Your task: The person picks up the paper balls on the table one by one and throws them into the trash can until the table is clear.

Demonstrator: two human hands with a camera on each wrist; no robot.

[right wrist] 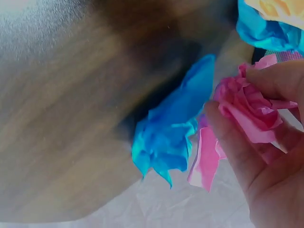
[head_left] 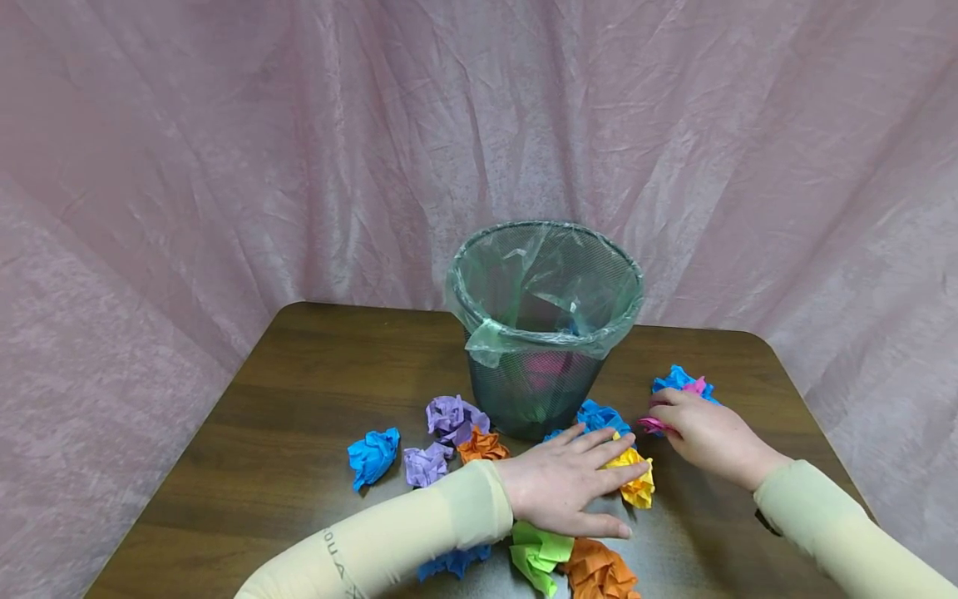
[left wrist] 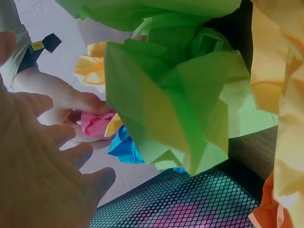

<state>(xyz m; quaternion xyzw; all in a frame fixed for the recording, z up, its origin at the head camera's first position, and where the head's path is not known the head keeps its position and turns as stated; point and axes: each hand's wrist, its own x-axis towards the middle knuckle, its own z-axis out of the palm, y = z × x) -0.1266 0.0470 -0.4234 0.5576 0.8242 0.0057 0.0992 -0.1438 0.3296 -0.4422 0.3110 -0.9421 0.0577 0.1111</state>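
Note:
My right hand (head_left: 711,434) pinches a crumpled pink paper (right wrist: 249,107) between thumb and fingers, at the right of the table. Close beyond it sit a crumpled blue paper (right wrist: 166,130) and a second pink paper (right wrist: 206,156). My left hand (head_left: 565,480) reaches across the middle with its fingers straight and spread, holding nothing. Its fingers overlap a yellow paper (head_left: 639,482) and a blue paper (head_left: 601,418) in the head view. A green paper (head_left: 537,553) and an orange paper (head_left: 599,570) are on the near side of that hand.
A mesh wastebasket (head_left: 550,337) with a clear green liner stands at the back centre, with pink paper showing through its wall. Purple papers (head_left: 454,418), an orange paper (head_left: 482,446) and a blue paper (head_left: 372,457) lie to its left. A pink curtain (head_left: 374,150) hangs behind the table.

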